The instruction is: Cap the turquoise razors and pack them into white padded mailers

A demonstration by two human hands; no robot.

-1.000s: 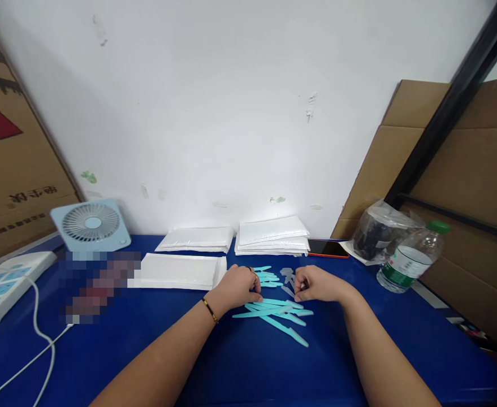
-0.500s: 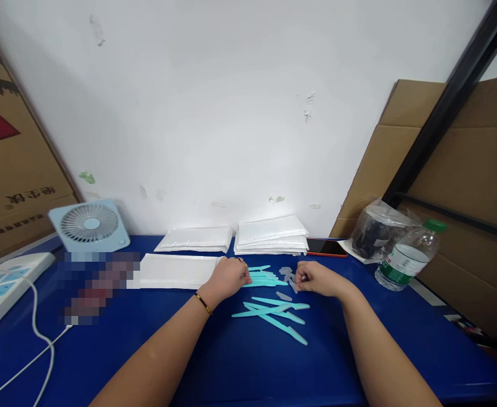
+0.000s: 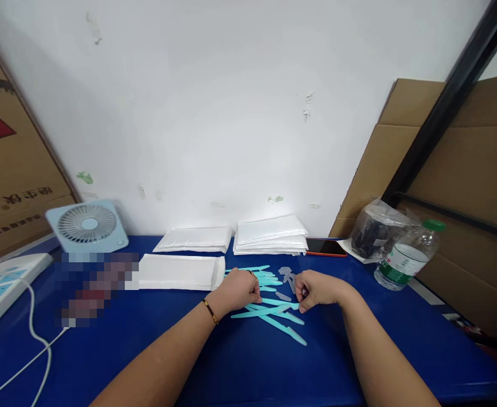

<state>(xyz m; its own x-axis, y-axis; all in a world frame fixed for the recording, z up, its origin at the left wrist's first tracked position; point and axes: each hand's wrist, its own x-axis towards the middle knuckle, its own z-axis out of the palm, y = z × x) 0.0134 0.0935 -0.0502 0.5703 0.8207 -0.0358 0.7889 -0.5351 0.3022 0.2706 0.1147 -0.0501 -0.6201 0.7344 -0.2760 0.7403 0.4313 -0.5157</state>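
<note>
Slim turquoise eyebrow razors lie on the blue table [image 3: 240, 362]. In front, several of them cross each other, with one razor [image 3: 282, 329] slanting toward me. My left hand [image 3: 242, 289] is closed in a pinch at the handle end of the uppermost front razor [image 3: 276, 302]. At that razor's blade end, the fingers of my right hand [image 3: 318, 291] are pinched together, hiding the tip. Whether a cap is also between them I cannot tell. Small clear blade caps [image 3: 285, 272] lie beside my right hand, and one loose cap [image 3: 282, 296] sits between the hands. More razors [image 3: 269, 278] lie behind.
White padded packets are stacked by the wall [image 3: 269, 234], with another pile [image 3: 193, 238] to the left and one packet [image 3: 176, 272] nearer. A phone [image 3: 327, 247], a bagged cup [image 3: 373, 232] and a bottle [image 3: 407, 257] stand right. At left are a fan [image 3: 89, 223] and a power strip [image 3: 6, 288].
My left hand has moved right and nearer me, from the rear razors to a front one. My right hand has come down from the caps to that razor's blade end.
</note>
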